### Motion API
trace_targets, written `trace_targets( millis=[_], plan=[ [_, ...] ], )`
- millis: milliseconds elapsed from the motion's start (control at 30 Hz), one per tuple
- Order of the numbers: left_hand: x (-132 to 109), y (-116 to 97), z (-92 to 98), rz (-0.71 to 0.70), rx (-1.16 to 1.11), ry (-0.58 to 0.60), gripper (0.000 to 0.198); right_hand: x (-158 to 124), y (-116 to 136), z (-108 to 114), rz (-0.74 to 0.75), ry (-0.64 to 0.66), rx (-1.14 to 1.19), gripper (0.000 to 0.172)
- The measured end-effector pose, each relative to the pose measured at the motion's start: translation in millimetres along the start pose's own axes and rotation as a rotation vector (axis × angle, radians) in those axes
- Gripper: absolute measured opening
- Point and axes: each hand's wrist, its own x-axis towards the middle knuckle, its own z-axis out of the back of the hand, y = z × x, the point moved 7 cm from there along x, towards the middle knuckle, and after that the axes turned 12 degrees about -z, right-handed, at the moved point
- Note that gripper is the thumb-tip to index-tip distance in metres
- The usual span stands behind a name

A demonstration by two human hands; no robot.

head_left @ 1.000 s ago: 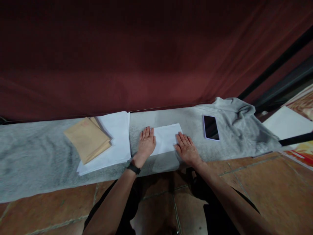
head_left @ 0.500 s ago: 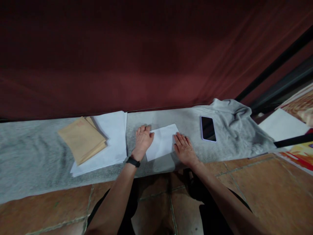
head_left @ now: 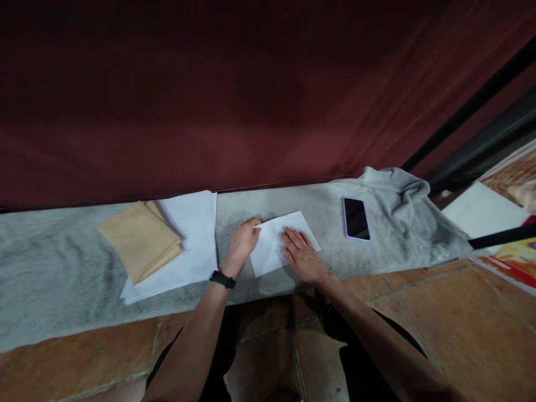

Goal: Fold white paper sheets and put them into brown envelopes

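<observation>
A folded sheet of white paper (head_left: 268, 254) lies on the grey cloth in front of me. My left hand (head_left: 245, 240) is closed on its upper left corner, thumb and fingers pinching the edge. My right hand (head_left: 304, 255) rests flat on the paper's right half, fingers stretched out and slightly apart. To the left, a stack of larger white sheets (head_left: 199, 240) lies on the cloth. Brown paper envelopes (head_left: 140, 240) are piled partly over that stack.
A phone (head_left: 355, 219) in a pale purple case lies to the right on the grey cloth (head_left: 54, 262), which is bunched up at its far right end. Behind rises a dark red curtain (head_left: 251, 134). Tiled floor (head_left: 419, 301) shows below, and printed packaging (head_left: 508, 268) stands at far right.
My left fingers have closed on the paper's upper left corner. My right hand has slid left from the right edge onto the paper.
</observation>
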Motion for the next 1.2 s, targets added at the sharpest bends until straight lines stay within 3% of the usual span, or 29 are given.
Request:
trace_targets(
  millis=[267, 467, 533, 633, 733, 1000, 1200],
  plan=[
    [14, -3, -0.1, -0.180, -0.180, -0.224, 0.029, 14, 5, -4, -0.042, 0.011, -0.001, 0.054],
    [6, -26, 2.5, -0.254, -0.005, -0.414, 0.040, 24, 9, -6, -0.086, -0.007, -0.015, 0.052],
    [1, -42, -9.3, -0.276, 0.017, -0.380, 0.041, 28, 8, -7, -0.102, -0.010, -0.032, 0.052],
    [-10, -66, -37.9, -0.318, 0.037, -0.224, 0.053, 33, 5, -9, -0.095, -0.001, -0.092, 0.052],
    [-23, -76, -56.1, -0.325, 0.102, -0.154, 0.066, 35, 3, -11, -0.063, -0.002, -0.157, 0.054],
    [-38, -54, -56.2, -0.265, 0.235, -0.171, 0.076, 39, -28, -3, -0.247, -0.162, -0.137, 0.057],
    [-52, -33, -47.6, -0.199, 0.243, -0.180, 0.079, 34, -47, -1, -0.293, -0.217, -0.139, 0.062]
  ],
)
